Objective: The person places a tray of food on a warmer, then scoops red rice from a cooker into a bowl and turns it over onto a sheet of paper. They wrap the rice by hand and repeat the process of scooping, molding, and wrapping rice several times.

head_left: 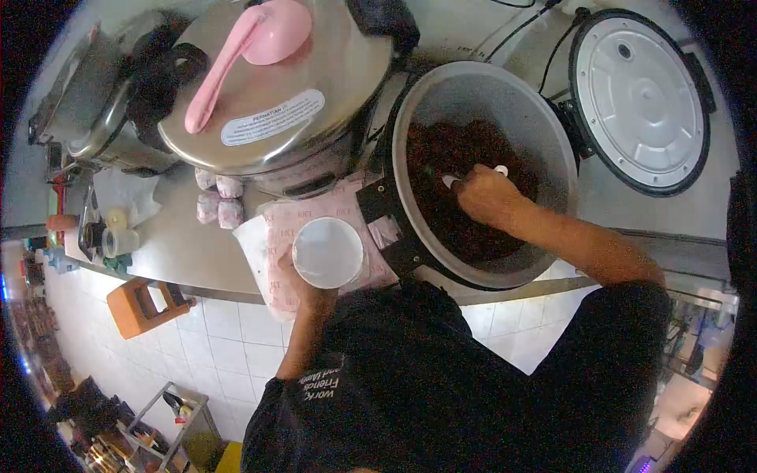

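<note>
My left hand (306,290) is wrapped round a white, translucent plastic tub (327,252), whose open mouth faces up to the camera. My right hand (490,197) is inside a large round cooker pot (544,102), closed in a fist. A small white end (501,170) of something pokes out by the fist; the rest is hidden by the hand and cannot be named. Dark reddish-brown food (465,229) fills the lower part of the pot. Beneath the tub lies a pack of pink-printed paper (276,229) on the counter.
The cooker's lid (643,102) stands raised at the right. To the left, a big steel cooker (339,71) carries a pink ladle (272,35) on top. Several small wrapped packets (219,197) sit before it. An orange plastic stool (142,307) stands on the tiled floor.
</note>
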Available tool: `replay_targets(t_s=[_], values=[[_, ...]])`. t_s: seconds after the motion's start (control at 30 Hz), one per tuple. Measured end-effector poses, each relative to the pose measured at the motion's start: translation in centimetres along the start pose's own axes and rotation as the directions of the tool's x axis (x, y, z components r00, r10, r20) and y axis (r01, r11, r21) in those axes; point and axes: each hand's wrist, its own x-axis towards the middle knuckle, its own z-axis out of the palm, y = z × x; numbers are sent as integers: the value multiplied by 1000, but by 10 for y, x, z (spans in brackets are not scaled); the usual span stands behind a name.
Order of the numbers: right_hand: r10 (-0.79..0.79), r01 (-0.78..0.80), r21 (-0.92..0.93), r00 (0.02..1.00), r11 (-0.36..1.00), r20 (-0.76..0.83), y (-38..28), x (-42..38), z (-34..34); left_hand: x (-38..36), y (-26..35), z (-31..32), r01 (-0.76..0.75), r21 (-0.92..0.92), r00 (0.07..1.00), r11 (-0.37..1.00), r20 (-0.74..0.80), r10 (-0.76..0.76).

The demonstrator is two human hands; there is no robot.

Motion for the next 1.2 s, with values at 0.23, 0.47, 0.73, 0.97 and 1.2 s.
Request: replay_targets(t_s=[0.23,0.47,0.73,0.97,1.2], values=[[39,-22,112,988,993,-147,-25,-18,-16,-16,18,23,-59,-17,995,998,-87,57],[51,-124,208,943,970,329,-9,-14,-52,-34,50,39,72,-200,971,977,240,-22],[464,256,863,758,436,-459,-83,-59,-139,-69,97,84,-85,-210,970,974,206,129],[751,526,760,302,382,-587,-161,-12,-131,-93,78,82,-443,29,862,896,290,416],[193,427,608,691,669,-697,-151,-16,-143,-99,74,62,-459,220,830,861,451,328]])
